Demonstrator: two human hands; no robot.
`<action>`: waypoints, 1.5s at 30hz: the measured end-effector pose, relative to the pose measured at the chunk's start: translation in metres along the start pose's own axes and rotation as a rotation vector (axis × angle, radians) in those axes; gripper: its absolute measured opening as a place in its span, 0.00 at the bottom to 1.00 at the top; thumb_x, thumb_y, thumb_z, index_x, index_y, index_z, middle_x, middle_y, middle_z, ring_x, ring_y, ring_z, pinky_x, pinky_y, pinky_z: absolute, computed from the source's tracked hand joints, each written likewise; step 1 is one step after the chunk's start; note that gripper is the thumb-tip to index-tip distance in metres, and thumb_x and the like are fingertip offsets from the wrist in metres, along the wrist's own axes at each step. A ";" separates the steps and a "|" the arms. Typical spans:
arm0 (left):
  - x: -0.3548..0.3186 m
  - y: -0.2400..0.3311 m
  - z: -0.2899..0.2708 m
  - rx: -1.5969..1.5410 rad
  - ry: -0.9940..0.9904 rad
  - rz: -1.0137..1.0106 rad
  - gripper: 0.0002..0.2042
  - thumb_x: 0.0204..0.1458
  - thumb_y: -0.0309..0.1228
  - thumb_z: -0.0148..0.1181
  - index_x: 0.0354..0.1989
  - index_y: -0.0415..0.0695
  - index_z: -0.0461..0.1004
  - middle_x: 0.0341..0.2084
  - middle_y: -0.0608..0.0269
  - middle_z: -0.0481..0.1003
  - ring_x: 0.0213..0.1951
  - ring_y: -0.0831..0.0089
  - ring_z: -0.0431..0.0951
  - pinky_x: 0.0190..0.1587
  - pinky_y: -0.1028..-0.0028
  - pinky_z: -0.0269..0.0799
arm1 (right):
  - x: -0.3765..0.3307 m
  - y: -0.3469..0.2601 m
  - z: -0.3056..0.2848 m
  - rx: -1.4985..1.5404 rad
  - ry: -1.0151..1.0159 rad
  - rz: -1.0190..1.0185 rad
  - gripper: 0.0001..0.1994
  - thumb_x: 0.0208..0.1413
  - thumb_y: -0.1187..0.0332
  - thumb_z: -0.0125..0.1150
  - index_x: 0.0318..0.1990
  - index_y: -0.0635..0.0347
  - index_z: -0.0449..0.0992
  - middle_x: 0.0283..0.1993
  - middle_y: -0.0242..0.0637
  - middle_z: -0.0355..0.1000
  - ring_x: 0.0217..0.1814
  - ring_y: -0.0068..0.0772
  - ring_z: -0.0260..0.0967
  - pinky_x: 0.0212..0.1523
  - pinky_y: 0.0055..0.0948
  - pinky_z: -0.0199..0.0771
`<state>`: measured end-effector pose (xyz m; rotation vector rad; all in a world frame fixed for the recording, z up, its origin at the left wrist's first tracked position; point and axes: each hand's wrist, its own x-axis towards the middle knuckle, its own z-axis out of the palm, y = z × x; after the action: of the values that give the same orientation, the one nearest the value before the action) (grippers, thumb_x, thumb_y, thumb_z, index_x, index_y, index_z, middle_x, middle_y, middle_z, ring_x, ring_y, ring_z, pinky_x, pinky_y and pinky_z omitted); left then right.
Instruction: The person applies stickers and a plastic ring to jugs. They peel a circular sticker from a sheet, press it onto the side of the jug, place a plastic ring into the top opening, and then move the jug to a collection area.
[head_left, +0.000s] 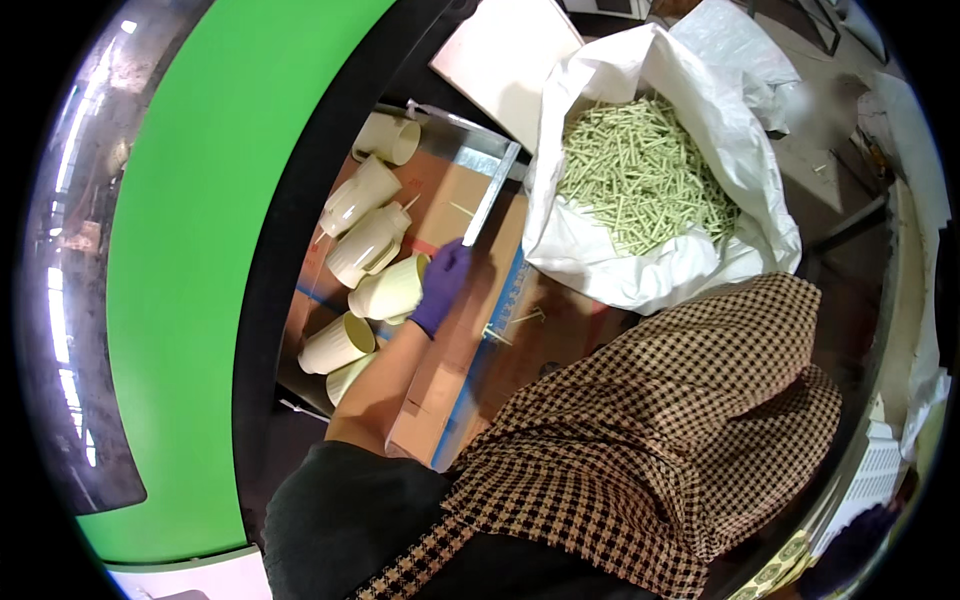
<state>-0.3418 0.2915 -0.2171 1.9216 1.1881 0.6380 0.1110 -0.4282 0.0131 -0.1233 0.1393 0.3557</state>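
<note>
The purple-gloved left hand has its fingers bent beside the near end of a metal strip; whether they clamp on anything, I cannot tell. Just left of that grip lies a cream cup, more cups beyond it, cardboard beneath, and a white bag of green sticks up to its right.

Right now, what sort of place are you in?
Probably a factory workshop: there's a big green machine-like panel, several matching cream cups, and a white sack holding lots of little pale green pieces.
</note>
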 end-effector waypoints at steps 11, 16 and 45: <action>-0.093 -0.217 -0.244 -0.169 0.885 -0.939 0.36 0.55 0.56 0.66 0.64 0.44 0.65 0.55 0.50 0.74 0.52 0.56 0.75 0.50 0.51 0.75 | 0.009 0.094 -0.088 -1.487 -0.028 -0.201 0.18 0.73 0.72 0.45 0.66 0.71 0.64 0.73 0.46 0.59 0.65 0.35 0.65 0.69 0.33 0.65; -0.057 -0.192 -0.138 -0.675 0.832 -0.957 0.47 0.54 0.55 0.67 0.79 0.62 0.46 0.66 0.55 0.64 0.54 0.55 0.69 0.49 0.47 0.75 | -0.007 0.148 -0.031 -1.562 0.250 -0.332 0.19 0.64 0.70 0.58 0.61 0.65 0.73 0.53 0.39 0.74 0.52 0.33 0.70 0.53 0.31 0.71; -0.062 0.305 0.156 0.023 -0.695 1.022 0.31 0.49 0.40 0.71 0.60 0.39 0.69 0.52 0.49 0.76 0.53 0.52 0.77 0.58 0.58 0.71 | -0.059 0.326 0.223 0.037 -1.547 -0.249 0.20 0.71 0.57 0.48 0.54 0.69 0.74 0.50 0.51 0.73 0.57 0.48 0.70 0.62 0.46 0.68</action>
<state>-0.0983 0.1004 -0.0586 2.4081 -0.2726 0.3607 -0.0339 -0.1122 0.2108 0.1921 -1.3862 0.1233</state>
